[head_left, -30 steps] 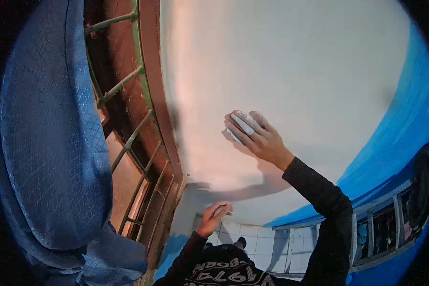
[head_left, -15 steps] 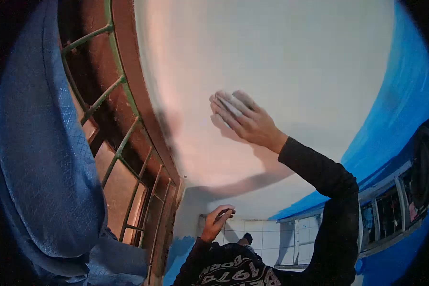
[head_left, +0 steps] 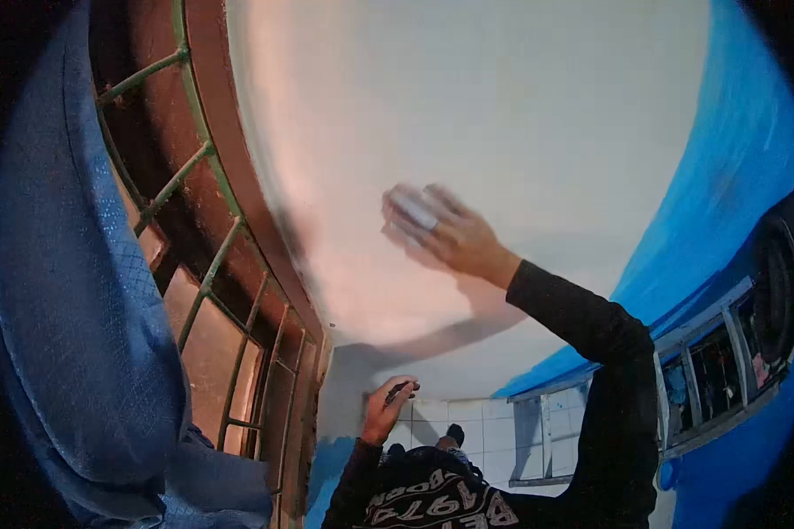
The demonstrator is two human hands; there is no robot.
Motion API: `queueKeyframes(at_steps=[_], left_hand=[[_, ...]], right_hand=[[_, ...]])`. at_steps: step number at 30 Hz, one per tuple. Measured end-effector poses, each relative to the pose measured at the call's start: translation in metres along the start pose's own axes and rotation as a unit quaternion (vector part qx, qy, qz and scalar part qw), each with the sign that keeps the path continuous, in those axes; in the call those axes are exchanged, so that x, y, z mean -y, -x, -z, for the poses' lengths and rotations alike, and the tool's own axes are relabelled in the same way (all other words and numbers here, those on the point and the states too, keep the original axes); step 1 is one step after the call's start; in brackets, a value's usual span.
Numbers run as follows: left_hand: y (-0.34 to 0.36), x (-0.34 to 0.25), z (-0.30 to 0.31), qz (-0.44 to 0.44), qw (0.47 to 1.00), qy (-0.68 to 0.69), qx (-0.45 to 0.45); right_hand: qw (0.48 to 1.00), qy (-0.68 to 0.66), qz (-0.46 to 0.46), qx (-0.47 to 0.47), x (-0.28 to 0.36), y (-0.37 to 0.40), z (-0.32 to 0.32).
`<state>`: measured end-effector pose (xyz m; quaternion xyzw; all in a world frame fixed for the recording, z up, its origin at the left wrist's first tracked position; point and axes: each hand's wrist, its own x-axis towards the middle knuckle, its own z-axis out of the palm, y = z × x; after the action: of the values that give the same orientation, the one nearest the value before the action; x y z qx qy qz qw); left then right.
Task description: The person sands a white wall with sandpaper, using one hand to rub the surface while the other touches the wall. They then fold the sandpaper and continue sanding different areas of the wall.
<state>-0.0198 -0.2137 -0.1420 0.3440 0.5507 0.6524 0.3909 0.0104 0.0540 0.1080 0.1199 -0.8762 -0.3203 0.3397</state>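
My right hand (head_left: 454, 238) is pressed against the white wall (head_left: 503, 106), its fingers spread over a pale folded sheet (head_left: 417, 212). Motion blur hides the sheet's exact kind. Lower down, near my body, my left hand (head_left: 386, 411) is raised with its fingers curled around a small dark piece (head_left: 397, 391). That piece is too small to name. The left hand stays apart from the wall surface that the right hand touches.
A window with green metal bars (head_left: 178, 181) and a blue curtain (head_left: 88, 291) stand on the left. Blue paint (head_left: 670, 247) covers the wall's right side. A ladder (head_left: 547, 436) lies over white floor tiles (head_left: 468, 413), extending to the right.
My right hand has slid slightly downward on the wall with the pale sheet. The whole view has shifted a little to the left. My left hand keeps its curled grip.
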Motion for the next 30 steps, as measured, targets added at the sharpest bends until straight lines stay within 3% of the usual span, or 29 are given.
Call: queueKeyframes(at_steps=[2, 5, 6, 9, 13, 15, 19, 21, 23, 24, 25, 26, 29, 30], left_hand=[[0.001, -0.003, 0.0, 0.001, 1.0, 0.0, 0.01], [-0.002, 0.001, 0.003, -0.004, 1.0, 0.003, 0.015], [-0.001, 0.005, 0.004, -0.002, 1.0, 0.011, 0.01], [-0.003, 0.019, 0.006, -0.001, 1.0, 0.016, 0.018], [-0.003, 0.007, -0.003, 0.02, 0.999, 0.026, 0.031], [-0.003, 0.004, -0.006, 0.006, 0.999, -0.001, 0.043], [-0.007, 0.004, -0.005, -0.005, 0.999, -0.005, 0.044], [-0.007, 0.002, -0.004, 0.003, 0.999, -0.008, 0.046], [-0.009, 0.021, -0.005, 0.02, 0.999, 0.001, 0.039], [-0.013, 0.027, -0.006, 0.035, 0.999, 0.005, 0.041], [-0.011, 0.028, -0.009, 0.028, 0.999, 0.005, 0.035], [-0.009, 0.028, -0.011, 0.015, 0.999, -0.002, 0.044], [-0.013, 0.013, -0.014, -0.028, 0.998, -0.035, 0.053], [-0.011, 0.012, -0.015, -0.009, 0.998, -0.014, 0.052]], right_hand=[[0.998, -0.024, 0.056, 0.028, 0.021, 0.023, -0.029], [0.999, -0.025, 0.028, 0.002, -0.011, 0.003, -0.006], [0.998, 0.001, 0.014, -0.06, -0.032, -0.011, 0.017], [0.98, 0.115, -0.126, -0.106, -0.054, -0.036, 0.035], [0.999, -0.035, 0.001, 0.004, 0.01, 0.011, -0.022], [0.998, -0.057, 0.028, 0.013, 0.032, 0.023, -0.036], [1.0, -0.015, 0.005, -0.016, -0.02, -0.008, 0.012], [0.988, 0.084, -0.096, -0.083, -0.03, -0.03, 0.029], [0.998, -0.022, -0.05, -0.024, -0.003, -0.03, 0.02], [0.995, 0.076, 0.063, 0.004, 0.013, -0.021, -0.005], [0.997, 0.036, 0.07, -0.016, 0.039, -0.009, -0.036], [0.996, 0.027, 0.087, 0.022, 0.05, 0.0, -0.044], [0.995, 0.005, 0.102, -0.011, 0.031, -0.016, -0.033], [0.999, 0.002, 0.047, -0.026, 0.021, -0.027, -0.023]])
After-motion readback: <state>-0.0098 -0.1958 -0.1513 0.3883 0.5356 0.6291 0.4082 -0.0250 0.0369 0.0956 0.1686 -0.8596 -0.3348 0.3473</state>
